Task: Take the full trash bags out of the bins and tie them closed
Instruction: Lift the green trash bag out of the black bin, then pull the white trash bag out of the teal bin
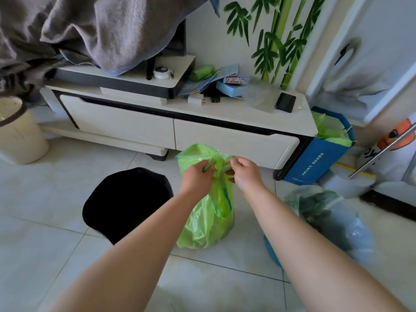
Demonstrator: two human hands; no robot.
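The green trash bag (207, 221) is stood on the floor at centre, its neck gripped by the left hand (197, 176) and right hand (246, 172). Thin film could be torn if the knot is overtightened.

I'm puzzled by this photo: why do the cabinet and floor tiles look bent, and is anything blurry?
Head view: wide-angle lens bows the long white TV cabinet and pale floor tiles; soft daylight, no harsh glare; the translucent green plastic trash bag and both hands are fairly sharp, edges smear.
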